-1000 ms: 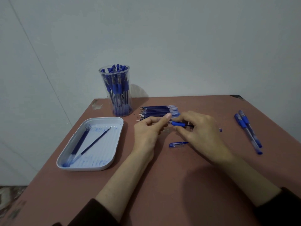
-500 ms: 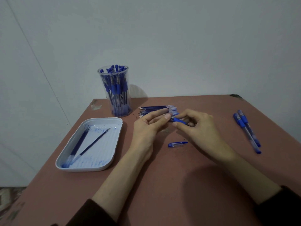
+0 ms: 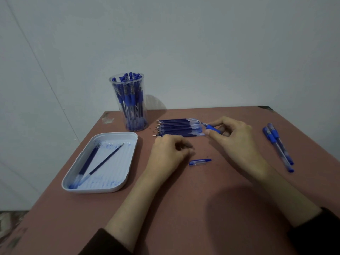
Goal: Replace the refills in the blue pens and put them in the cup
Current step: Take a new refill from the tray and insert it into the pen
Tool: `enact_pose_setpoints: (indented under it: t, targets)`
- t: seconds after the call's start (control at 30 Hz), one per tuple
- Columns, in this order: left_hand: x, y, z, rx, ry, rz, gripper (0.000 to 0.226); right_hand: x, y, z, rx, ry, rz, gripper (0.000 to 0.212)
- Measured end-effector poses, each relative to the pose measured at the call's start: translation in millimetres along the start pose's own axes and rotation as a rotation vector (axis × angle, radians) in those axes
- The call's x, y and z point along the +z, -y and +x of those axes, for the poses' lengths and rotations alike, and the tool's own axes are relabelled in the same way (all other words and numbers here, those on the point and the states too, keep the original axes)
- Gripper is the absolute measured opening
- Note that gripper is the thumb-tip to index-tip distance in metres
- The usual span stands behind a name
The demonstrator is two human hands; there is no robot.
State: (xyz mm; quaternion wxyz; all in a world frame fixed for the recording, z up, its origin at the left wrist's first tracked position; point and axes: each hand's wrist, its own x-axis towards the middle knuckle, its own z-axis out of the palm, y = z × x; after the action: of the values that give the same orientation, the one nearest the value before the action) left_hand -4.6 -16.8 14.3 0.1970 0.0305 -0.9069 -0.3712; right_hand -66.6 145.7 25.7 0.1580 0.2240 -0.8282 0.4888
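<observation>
My right hand pinches a blue pen by its rubber grip, with the tip pointing left over the right end of a row of several new refills. The rest of the pen is hidden inside that hand. My left hand hovers low over the table just in front of the refills, fingers loosely curled, and nothing shows in it. A clear pen cap with a blue clip lies between my hands. The clear cup, packed with several blue pens, stands at the back left.
A white tray at the left holds two used refills and blue ink smears. Two capped blue pens lie near the table's right edge. A grey wall rises directly behind the table.
My left hand has let go of the pen's tip and drawn back toward me and to the left. My right hand has shifted right with the pen.
</observation>
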Motion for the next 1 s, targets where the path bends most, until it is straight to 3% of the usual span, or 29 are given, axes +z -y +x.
enact_pose_setpoints:
  t: [0.1,0.53,0.7,0.8,0.87,1.0]
  targets:
    - [0,1,-1,0.009,0.091,0.075,0.017,0,0,-1,-0.006,0.013,-0.024,0.006]
    - [-2,1,-1,0.004,0.109,0.097,0.018,0,2,-3,-0.028,0.036,-0.122,0.006]
    - [-6,-4,2,-0.085,-0.114,-0.197,0.022,-1,3,-4,-0.106,0.046,-0.262,0.008]
    - [-9,-9,1,-0.093,-0.025,-0.419,0.018,-1,6,-7,-0.221,0.099,-0.324,0.009]
    - [-9,-11,0,-0.077,0.058,-0.444,0.017,0,7,-9,-0.276,0.125,-0.326,0.009]
    - [-10,-9,1,-0.086,-0.02,-0.477,0.015,-4,2,-5,-0.291,0.118,-0.338,0.01]
